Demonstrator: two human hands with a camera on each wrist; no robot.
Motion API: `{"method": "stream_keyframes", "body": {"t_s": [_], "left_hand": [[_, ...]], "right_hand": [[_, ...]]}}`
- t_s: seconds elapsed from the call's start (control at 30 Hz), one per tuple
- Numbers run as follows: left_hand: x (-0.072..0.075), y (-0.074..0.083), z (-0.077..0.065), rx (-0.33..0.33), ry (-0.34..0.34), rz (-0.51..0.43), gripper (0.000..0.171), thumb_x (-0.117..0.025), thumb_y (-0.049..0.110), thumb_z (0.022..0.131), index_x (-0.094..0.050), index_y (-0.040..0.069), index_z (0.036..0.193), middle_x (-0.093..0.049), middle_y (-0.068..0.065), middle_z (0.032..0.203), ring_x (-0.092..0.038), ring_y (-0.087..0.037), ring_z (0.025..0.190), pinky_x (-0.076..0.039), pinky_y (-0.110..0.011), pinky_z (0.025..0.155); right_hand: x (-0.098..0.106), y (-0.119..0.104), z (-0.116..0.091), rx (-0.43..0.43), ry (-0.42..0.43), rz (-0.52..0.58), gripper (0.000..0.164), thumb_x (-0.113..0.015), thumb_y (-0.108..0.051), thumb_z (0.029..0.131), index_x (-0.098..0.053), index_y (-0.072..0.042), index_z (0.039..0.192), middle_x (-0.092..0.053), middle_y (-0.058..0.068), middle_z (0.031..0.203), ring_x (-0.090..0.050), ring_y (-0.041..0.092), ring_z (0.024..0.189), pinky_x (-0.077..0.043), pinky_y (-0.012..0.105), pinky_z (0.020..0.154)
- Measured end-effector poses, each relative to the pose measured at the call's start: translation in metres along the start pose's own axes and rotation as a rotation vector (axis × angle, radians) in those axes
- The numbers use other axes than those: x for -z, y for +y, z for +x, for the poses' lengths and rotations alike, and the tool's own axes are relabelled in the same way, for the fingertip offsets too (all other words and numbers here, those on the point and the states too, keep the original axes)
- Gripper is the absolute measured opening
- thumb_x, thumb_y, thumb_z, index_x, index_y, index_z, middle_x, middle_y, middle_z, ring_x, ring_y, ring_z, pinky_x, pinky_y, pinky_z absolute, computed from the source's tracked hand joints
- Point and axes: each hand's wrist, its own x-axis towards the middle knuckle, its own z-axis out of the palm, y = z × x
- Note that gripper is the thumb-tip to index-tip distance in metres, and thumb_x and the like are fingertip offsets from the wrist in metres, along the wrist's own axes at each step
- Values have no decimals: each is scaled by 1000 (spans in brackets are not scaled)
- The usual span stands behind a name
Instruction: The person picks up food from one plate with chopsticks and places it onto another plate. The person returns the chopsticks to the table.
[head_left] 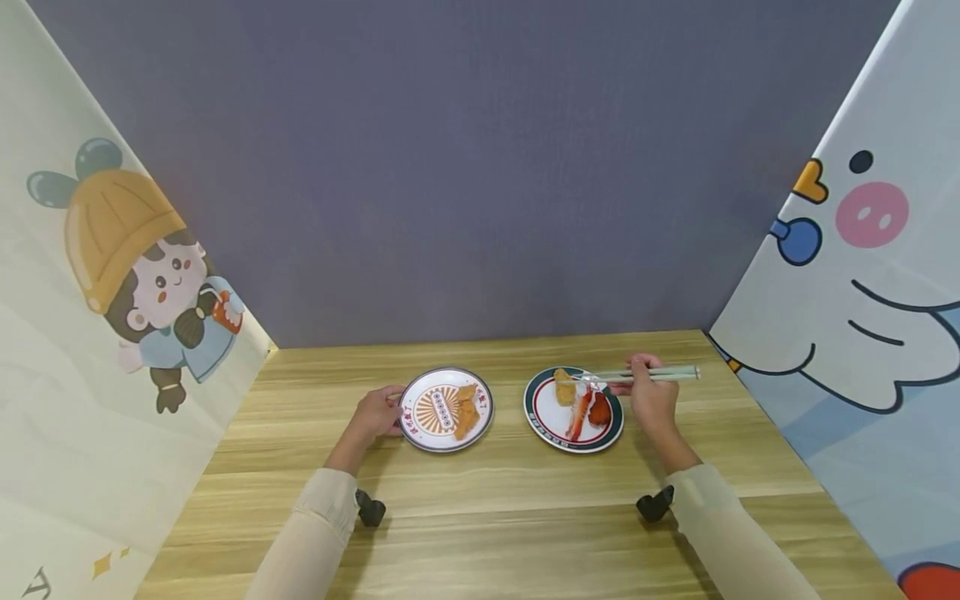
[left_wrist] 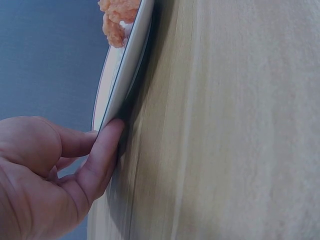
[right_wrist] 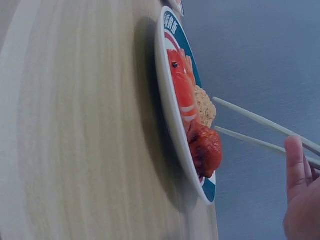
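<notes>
My left hand (head_left: 377,413) pinches the left edge of a white plate (head_left: 415,429) with a sunburst print, thumb over the rim and fingers under it. Golden fried chicken pieces (head_left: 467,414) lie on that plate's right side. In my right hand (head_left: 651,398) is a pair of pale green chopsticks (head_left: 678,372), their tips pointing left over a green-rimmed plate (head_left: 534,421). That plate bears a golden fried piece (head_left: 564,388), a red shrimp (head_left: 578,419) and a glossy reddish-brown piece of meat (head_left: 600,410). The right wrist view shows the chopstick tips spread apart beside the golden piece (right_wrist: 205,107).
Both plates stand side by side on a wood-grain table (head_left: 510,533). A grey-purple panel (head_left: 480,183) rises behind it. Cartoon-printed panels close off the left (head_left: 60,400) and right (head_left: 840,317) sides. Black wrist mounts (head_left: 370,509) sit at both cuffs.
</notes>
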Motion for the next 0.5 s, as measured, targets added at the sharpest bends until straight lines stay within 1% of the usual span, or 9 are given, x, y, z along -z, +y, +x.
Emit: {"method": "stream_keyframes", "body": {"t_s": [0.13,0.23,0.43,0.5], "left_hand": [[0,0,0,-1,-5,3,49,-54,-2,98,-53,8,146,-59,-25,124,-69,-21,79,-67,-29,65],[0,0,1,-3,-3,1,49,-54,-2,98,-54,8,146,-59,-25,124,-69,-21,80,-67,-29,65],[-1,0,2,-10,-2,-3,50,-54,-3,98,-53,7,146,-58,-25,122,-68,-22,82,-67,-29,66],[-1,-1,2,-12,-3,-3,50,-54,-3,98,-53,7,147,-58,-25,122,-68,-22,82,-67,-29,66]], "right_hand": [[-1,-4,-4,-16,8,-30,21,-48,-5,105,-62,-8,89,-61,-3,71,-71,17,52,-64,34,49],[-1,-3,-3,-25,14,-49,20,-47,-4,105,-61,-6,91,-61,-3,70,-71,17,53,-64,35,49],[3,13,7,-69,24,-53,20,-45,-7,106,-59,-7,92,-61,-2,69,-70,17,52,-65,37,51],[3,19,8,-86,25,-65,19,-45,-10,107,-59,-5,94,-61,0,70,-70,15,52,-65,36,51]]}}
